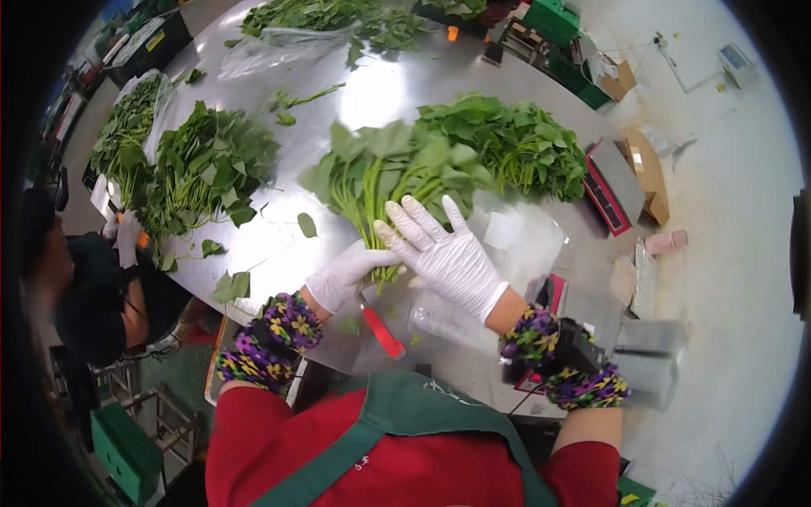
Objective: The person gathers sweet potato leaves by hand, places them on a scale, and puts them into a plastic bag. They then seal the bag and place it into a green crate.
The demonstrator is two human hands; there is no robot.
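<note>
In its white glove, my left hand (pixel 342 277) is closed round the lower stems of a bunch of leafy greens (pixel 372 173). The leaves fan out away from me, slightly blurred. My right hand (pixel 448 253), also gloved, lies against the right side of the stems with its fingers spread. Just below my left hand is a red-handled tool (pixel 383 331), probably a knife; its blade is partly hidden. A larger heap of the same greens (pixel 515 148) rests on the metal table (pixel 291 165) beyond my right hand.
On the left, more greens (pixel 207 160) lie near a co-worker's gloved hand (pixel 128 239). Clear plastic bags (pixel 443 321) sit beneath my right forearm. A red-and-grey box (pixel 610 186) stands at the table's right edge. Loose leaves (pixel 306 225) are scattered about.
</note>
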